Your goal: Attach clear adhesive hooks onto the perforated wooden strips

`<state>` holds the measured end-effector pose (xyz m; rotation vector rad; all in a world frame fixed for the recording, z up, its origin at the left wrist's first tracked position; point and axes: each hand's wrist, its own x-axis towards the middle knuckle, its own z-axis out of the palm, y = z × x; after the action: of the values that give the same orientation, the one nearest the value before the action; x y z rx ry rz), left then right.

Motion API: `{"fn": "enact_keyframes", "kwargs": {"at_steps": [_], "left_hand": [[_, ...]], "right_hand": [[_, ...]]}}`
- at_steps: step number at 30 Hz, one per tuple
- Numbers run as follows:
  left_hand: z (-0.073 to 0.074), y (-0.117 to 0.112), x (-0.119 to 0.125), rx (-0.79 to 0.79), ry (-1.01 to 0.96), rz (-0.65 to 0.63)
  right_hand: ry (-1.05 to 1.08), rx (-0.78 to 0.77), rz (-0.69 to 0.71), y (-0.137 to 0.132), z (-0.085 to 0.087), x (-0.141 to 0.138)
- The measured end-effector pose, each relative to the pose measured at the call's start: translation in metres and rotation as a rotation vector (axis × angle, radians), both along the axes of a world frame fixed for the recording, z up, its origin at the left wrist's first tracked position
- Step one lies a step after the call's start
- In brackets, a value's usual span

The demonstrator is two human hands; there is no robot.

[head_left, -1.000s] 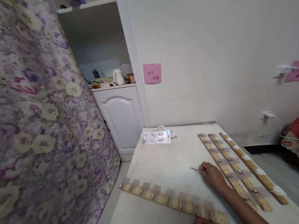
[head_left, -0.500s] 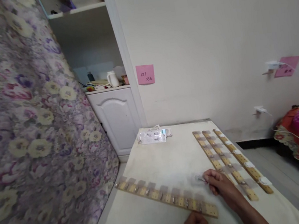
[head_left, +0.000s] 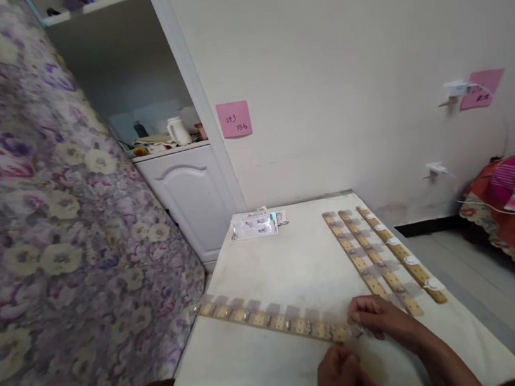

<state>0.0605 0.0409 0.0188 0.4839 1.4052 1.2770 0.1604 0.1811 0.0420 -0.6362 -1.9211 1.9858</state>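
A pale wooden strip with small holes lies slantwise across the near part of the table. Small metal pieces with clear plastic tabs sit in a row along it. Beside its right end, my right hand pinches a small clear piece with a shiny metal part; blur hides its exact kind. The piece is at the strip's end, though I cannot tell whether they touch. My left hand is closed with curled fingers at the strip's near edge; what is in it, if anything, is hidden.
Two strips with clear tabs and another with white round pieces lie at the table's right. Clear packaging rests at the back of the white-covered table. A flowered curtain hangs left; a wall stands behind.
My right hand has brought the small clear piece nearer, to the strip's right end. My left hand stays by the near edge. The camera view has shifted a little.
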Motion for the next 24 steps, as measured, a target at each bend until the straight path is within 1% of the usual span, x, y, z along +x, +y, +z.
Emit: {"fn": "enact_keyframes", "kwargs": {"at_steps": [3, 7, 12, 17, 19, 24], "left_hand": [[-0.008, 0.005, 0.007, -0.020, -0.046, 0.024], [-0.012, 0.010, 0.008, -0.023, -0.132, 0.057], [-0.008, 0.018, 0.007, -0.071, -0.200, 0.112], [-0.001, 0.023, 0.011, -0.142, -0.194, 0.162], [0.001, 0.024, 0.012, -0.157, -0.181, 0.171], [0.000, 0.024, 0.011, -0.163, -0.165, 0.191]], "right_hand": [[-0.066, 0.045, 0.021, 0.002, -0.006, 0.004], [-0.096, 0.099, -0.034, 0.004, -0.013, 0.002], [-0.087, 0.142, -0.115, 0.003, -0.019, -0.008], [-0.138, 0.225, -0.147, 0.003, -0.023, -0.010], [-0.155, 0.236, -0.140, 0.003, -0.024, -0.008], [-0.164, 0.195, -0.087, 0.003, -0.025, -0.003]]}}
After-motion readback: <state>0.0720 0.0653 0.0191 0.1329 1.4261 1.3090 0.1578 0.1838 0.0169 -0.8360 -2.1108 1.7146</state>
